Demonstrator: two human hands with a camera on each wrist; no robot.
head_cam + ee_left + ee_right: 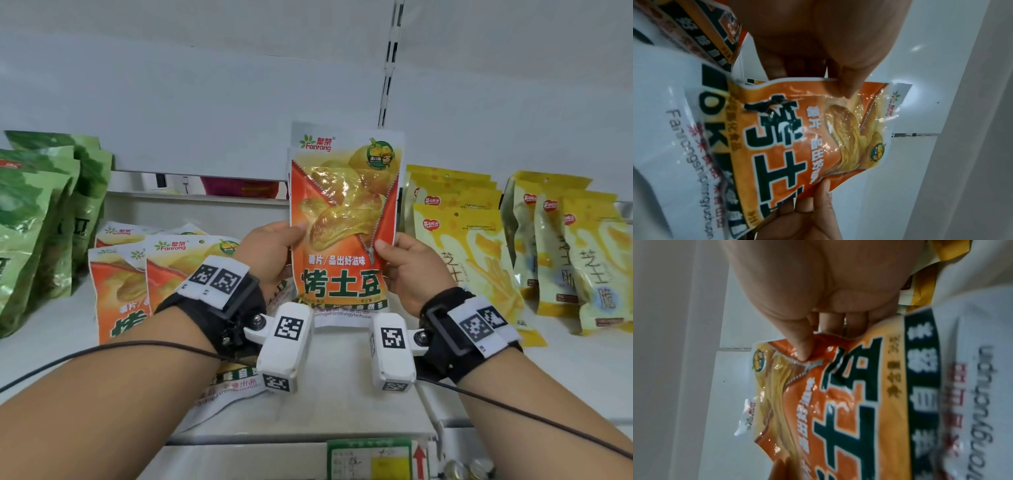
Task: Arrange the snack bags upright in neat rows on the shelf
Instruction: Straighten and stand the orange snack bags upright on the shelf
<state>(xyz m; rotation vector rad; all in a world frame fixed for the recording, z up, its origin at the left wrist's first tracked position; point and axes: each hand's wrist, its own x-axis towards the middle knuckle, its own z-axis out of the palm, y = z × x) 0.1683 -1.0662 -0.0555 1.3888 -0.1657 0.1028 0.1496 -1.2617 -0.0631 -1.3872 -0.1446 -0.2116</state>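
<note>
An orange potato-chip bag (344,219) stands upright at the middle of the white shelf (342,387), its bottom on the shelf. My left hand (274,246) pinches its left edge, thumb on the front. My right hand (407,263) pinches its right edge the same way. The left wrist view shows the same orange bag (818,138) with my left thumb on its upper edge and my right hand (807,216) below. In the right wrist view my right thumb presses the orange bag (828,402) near its printed zipper. Several more orange bags (137,281) lie leaning at the left.
Green bags (41,222) stand in a row at the far left. Yellow cheese-stick bags (472,250) stand right of the held bag, with more yellow bags (575,260) at the far right. The shelf's front edge carries a price label (370,459). Cables run from both wrists.
</note>
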